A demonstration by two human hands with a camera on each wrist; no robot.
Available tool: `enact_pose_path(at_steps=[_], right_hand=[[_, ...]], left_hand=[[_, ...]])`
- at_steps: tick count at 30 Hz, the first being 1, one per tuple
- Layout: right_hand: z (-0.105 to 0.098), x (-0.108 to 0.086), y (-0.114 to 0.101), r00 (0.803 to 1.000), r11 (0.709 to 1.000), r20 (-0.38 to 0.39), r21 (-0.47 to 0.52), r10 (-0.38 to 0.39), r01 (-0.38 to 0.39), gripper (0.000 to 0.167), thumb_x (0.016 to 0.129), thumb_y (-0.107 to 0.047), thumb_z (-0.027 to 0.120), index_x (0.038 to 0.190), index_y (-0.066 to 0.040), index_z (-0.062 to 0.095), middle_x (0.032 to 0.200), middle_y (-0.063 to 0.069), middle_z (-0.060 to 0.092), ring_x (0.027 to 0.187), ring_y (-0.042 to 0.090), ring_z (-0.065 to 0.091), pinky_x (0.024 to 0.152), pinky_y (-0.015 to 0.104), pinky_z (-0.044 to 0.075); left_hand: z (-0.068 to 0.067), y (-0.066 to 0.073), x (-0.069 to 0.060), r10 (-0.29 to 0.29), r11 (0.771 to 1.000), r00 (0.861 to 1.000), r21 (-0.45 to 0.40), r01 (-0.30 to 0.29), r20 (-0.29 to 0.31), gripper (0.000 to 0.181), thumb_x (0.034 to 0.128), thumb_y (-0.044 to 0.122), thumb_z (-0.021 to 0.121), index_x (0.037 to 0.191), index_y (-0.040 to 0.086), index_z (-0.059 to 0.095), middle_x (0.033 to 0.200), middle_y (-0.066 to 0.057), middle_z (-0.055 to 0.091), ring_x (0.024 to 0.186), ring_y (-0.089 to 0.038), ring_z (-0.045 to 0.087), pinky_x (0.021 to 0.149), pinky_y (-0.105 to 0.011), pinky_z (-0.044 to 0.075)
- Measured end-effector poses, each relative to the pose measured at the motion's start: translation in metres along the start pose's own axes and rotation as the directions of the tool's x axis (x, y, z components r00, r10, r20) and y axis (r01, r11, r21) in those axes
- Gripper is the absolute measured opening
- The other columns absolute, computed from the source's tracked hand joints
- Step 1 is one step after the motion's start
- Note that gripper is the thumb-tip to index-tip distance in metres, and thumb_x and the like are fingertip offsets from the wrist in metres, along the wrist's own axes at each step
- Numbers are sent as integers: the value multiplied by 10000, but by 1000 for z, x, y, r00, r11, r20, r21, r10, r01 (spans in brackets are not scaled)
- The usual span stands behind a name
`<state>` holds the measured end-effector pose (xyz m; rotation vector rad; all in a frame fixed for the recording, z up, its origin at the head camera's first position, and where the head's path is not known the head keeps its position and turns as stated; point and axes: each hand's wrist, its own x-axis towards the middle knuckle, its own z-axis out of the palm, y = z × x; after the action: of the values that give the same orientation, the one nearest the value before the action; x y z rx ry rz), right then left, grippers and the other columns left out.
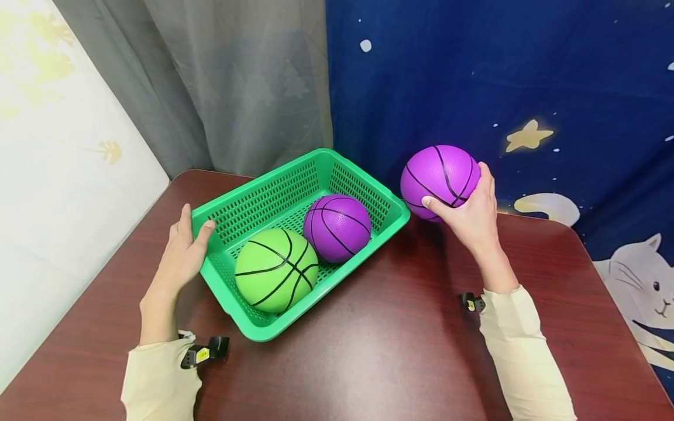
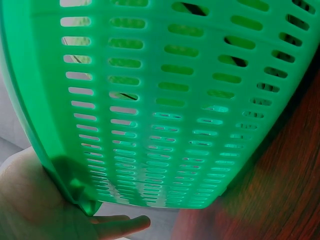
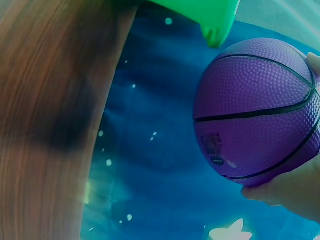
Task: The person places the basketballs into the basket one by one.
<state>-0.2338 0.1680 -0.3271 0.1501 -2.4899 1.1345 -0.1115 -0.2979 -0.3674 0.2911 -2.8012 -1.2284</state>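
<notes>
A green plastic basket [image 1: 316, 298] with slotted walls sits at a slant on the table. In it a lime-green basketball [image 1: 276, 270] lies beside a smaller-looking purple basketball [image 1: 337, 228]. My left hand [image 1: 181, 251] holds the basket's left corner, thumb over the rim and fingers outside. The left wrist view shows that hand [image 2: 45, 200] against the rim and the slotted wall [image 2: 150, 135] up close. Right of the basket, my right hand [image 1: 474, 216] grips another purple basketball [image 1: 439, 178], raised above the table's far edge. Its far-side fingers are partly hidden by the ball.
The dark reddish wooden table [image 1: 379, 351] runs under everything. Behind it hang a grey curtain [image 1: 253, 88] and a blue cloth [image 1: 447, 70] with stars and a cat. A white patterned cloth [image 1: 68, 204] borders the left side. Each wrist wears a small black camera.
</notes>
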Motion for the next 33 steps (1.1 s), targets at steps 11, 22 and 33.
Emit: enact_pose_path(at_steps=[11,22,33], right_hand=[[10,6,-25,1000,1000,19,16,-15,14,1122,626,-510,803,1468,-105,182,1409,97,320,1241,305,363,971,511,348],[22,10,-43,997,998,56,36,-56,54,1115,620,-524,800,1464,-117,196,1385,79,345,1222,268,387,952,465,383],[37,17,-64,987,996,131,35,-90,86,1121,614,-560,787,1464,-133,195,1391,69,340,1219,260,395,940,447,398]], left_hand=[[0,1,0,1,1000,1000,-5,-1,0,748,983,511,255,1471,130,-165,1484,-312,-38,1344,-476,71,984,-663,131],[0,4,-1,1,1000,1000,1,-1,-15,736,988,495,246,1474,109,-150,1477,-327,-19,1338,-484,84,989,-656,133],[0,3,-2,-7,1000,1000,2,7,-17,744,986,498,249,1474,96,-145,1472,-335,-33,1340,-488,61,990,-661,120]])
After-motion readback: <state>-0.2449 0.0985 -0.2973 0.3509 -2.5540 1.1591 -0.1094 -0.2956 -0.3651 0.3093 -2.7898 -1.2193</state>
